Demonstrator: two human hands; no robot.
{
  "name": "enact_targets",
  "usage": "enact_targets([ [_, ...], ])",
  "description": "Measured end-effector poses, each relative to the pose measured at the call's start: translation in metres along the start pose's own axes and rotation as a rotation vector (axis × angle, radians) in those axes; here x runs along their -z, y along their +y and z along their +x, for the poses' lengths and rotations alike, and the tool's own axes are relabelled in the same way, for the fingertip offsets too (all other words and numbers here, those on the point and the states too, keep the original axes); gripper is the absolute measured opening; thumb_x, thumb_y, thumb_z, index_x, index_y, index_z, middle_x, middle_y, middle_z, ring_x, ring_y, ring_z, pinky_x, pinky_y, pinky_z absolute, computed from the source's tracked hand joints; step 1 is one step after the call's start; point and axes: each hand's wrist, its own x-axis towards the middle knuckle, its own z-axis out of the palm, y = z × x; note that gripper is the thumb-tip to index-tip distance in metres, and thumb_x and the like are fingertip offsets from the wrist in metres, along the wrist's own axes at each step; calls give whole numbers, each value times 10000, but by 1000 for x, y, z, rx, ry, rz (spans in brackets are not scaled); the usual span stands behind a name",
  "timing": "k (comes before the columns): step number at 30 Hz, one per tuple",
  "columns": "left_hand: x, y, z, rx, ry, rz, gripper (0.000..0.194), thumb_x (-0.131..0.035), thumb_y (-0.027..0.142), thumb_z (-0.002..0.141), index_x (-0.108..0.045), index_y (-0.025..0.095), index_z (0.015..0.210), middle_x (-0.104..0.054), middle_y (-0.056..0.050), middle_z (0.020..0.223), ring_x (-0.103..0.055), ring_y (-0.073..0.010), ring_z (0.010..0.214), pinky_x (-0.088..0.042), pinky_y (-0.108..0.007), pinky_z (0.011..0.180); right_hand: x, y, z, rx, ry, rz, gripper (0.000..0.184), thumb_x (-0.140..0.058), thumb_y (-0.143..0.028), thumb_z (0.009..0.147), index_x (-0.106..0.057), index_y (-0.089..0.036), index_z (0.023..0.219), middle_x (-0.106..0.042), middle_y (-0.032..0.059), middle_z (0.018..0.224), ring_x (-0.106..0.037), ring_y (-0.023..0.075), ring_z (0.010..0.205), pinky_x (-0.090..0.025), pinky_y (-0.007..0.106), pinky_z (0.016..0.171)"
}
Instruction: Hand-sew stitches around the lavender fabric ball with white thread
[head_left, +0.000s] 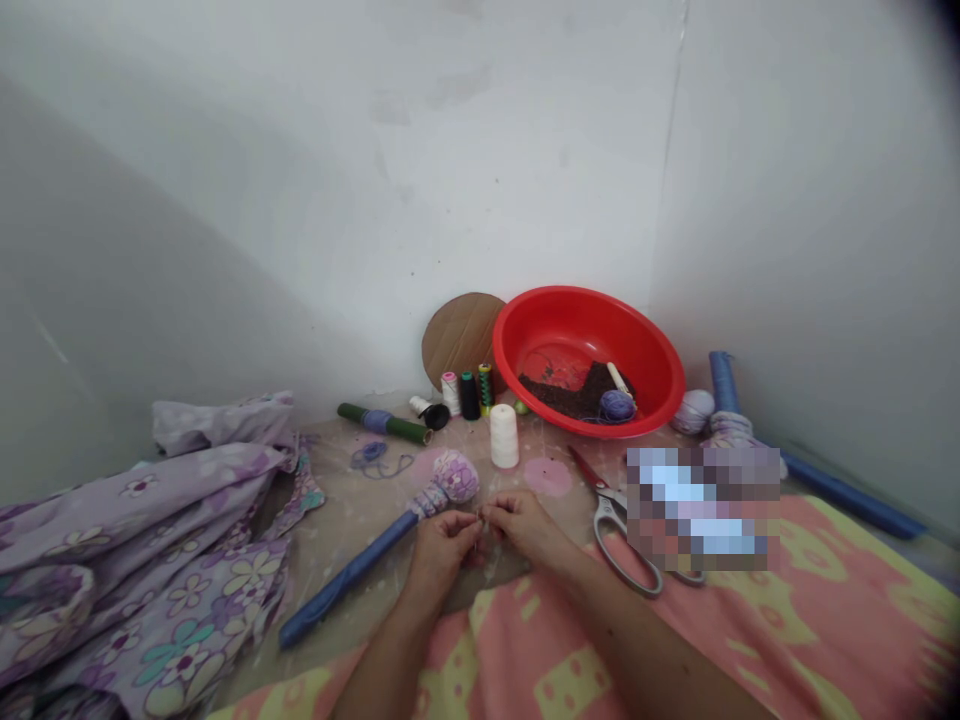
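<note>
A small item (481,514), too tiny to identify, sits between the grips: left hand (439,543) and right hand (526,525) both pinch it, fingertips nearly meeting. The blue stick (349,580) slants beside the nearer left hand, padded head (454,476) farthest away.

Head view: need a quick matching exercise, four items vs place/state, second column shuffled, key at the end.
Things
1. dark purple yarn ball
2. green tube
3. white thread cone
4. left hand

Places and states
A. upright on the table, in front of the red basin
B. fingertips close to those of the right hand
C. inside the red basin
D. lying down, purple yarn wound around its middle

Pairs: 1-C, 2-D, 3-A, 4-B
</note>
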Motion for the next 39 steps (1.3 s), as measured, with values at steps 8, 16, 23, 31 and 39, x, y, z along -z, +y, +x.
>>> enact_targets([
  [8, 1, -4, 2, -2, -8, 21, 316, -663, 389, 511, -609, 104, 636, -583, -7, 469, -476, -77, 367, -354, -185, 394, 0, 2, 1, 1, 15, -16, 247, -449, -246, 649, -463, -161, 418, -429, -54, 364, -355, 52, 363, -277, 175, 398],
  [16, 1, -5, 2, 19, -10, -7, 318, -670, 386, 501, -607, 105, 635, -581, -7, 469, -474, -75, 362, -357, -185, 392, -1, 0, 0, -11, 12, -12, 246, -450, -251, 647, -454, -167, 416, -429, -51, 363, -369, 58, 368, -282, 179, 400],
  [23, 1, -5, 3, 21, 2, -2, 345, -677, 398, 489, -610, 100, 650, -589, -13, 479, -481, -77, 365, -365, -189, 399, -1, -1, 0, -15, 2, 31, 227, -451, -230, 637, -457, -163, 421, -439, -53, 369, -357, 52, 363, -274, 177, 398],
  [31, 1, -6, 4, 32, 17, -31, 343, -689, 378, 476, -609, 99, 659, -582, -3, 463, -483, -81, 358, -369, -191, 390, -2, -4, -1, -36, 5, 31, 248, -462, -237, 654, -450, -163, 418, -424, -55, 357, -335, 50, 349, -257, 178, 388],
  [39, 2, -7, 3, 4, 3, -13, 320, -671, 379, 502, -616, 100, 648, -589, -6, 477, -480, -73, 367, -368, -185, 398, -2, 0, 0, -15, -17, 46, 249, -467, -275, 653, -474, -158, 433, -475, -42, 386, -387, 56, 372, -278, 177, 403],
])
